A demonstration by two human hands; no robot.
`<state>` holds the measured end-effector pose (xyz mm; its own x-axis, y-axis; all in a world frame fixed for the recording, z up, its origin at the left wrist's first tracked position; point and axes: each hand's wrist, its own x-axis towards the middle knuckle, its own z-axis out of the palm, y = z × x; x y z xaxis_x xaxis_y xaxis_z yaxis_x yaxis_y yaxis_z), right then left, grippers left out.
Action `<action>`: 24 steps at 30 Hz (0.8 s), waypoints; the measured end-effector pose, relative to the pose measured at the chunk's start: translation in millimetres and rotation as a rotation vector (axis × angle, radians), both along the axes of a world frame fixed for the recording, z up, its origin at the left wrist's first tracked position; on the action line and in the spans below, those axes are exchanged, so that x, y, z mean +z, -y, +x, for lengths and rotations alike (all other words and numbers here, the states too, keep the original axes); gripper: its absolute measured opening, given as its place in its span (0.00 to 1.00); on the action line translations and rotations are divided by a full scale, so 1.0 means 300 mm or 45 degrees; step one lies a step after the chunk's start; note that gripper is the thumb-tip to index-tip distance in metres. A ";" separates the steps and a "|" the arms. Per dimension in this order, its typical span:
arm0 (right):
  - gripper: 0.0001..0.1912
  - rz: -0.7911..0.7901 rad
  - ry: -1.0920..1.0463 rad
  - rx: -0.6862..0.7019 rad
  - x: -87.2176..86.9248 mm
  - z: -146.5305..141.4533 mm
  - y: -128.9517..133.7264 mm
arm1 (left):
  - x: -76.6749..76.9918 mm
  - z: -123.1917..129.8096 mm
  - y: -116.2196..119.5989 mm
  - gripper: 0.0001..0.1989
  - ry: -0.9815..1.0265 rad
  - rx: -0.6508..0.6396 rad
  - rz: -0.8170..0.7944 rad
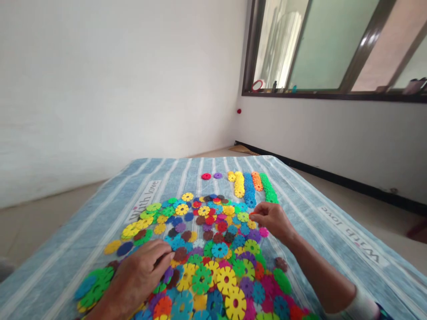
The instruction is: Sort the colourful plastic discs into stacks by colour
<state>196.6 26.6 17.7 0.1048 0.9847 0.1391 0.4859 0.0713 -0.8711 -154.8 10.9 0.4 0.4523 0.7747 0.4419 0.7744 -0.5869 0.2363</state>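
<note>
A heap of flower-shaped plastic discs (219,250) in many colours spreads over the cloth-covered table. My left hand (140,271) rests low over the heap's left side, its thumb and forefinger curled together at the tips. A brown disc (180,254) lies by those fingertips; whether they grip anything is hidden. Beyond the heap's right edge, my right hand (271,220) pinches an orange disc (252,213), mostly covered by the fingers. Just past this hand lie overlapping rows of discs: yellow (239,184), blue (249,190), orange (256,181) and green (268,189).
Separate from the heap, a red disc (206,176), a purple disc (218,176) and a yellow disc (231,177) lie near the far edge. Blue striped cloth (320,231) covers the table. A white wall (116,80) and a window (327,49) stand behind.
</note>
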 end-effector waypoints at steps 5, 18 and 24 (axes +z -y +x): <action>0.07 0.039 0.318 -0.176 0.004 0.152 -0.174 | 0.004 -0.001 0.001 0.12 0.049 0.012 0.025; 0.17 -0.304 0.778 -0.009 0.034 0.219 -0.436 | 0.011 0.002 -0.011 0.12 0.114 0.035 0.007; 0.16 -0.429 0.885 0.019 0.031 0.235 -0.477 | 0.016 0.006 -0.009 0.13 0.120 0.039 -0.001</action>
